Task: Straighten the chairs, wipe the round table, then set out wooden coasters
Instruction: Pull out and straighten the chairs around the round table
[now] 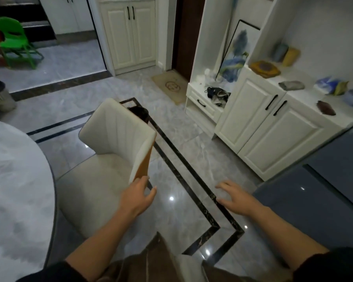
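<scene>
Head view: the cream chair [114,137] stands just beside the round table [14,180], with its backrest on the far side from the table. Left hand [138,197] — fingers straight and loosely spread, tips at the backrest's near edge, gripping nothing. Right hand [235,197] — fingers spread, empty, above the floor [192,155].

The round worktop [12,180] and the bin [0,96] above it are cut off by the frame's left edge. The backrest of the cream chair [114,127] hides most of a dark object [140,112] behind it, and its seat hides its legs. At upper right, the blue and yellow containers [285,52] on the shelf [302,68] are too blurred to identify.
</scene>
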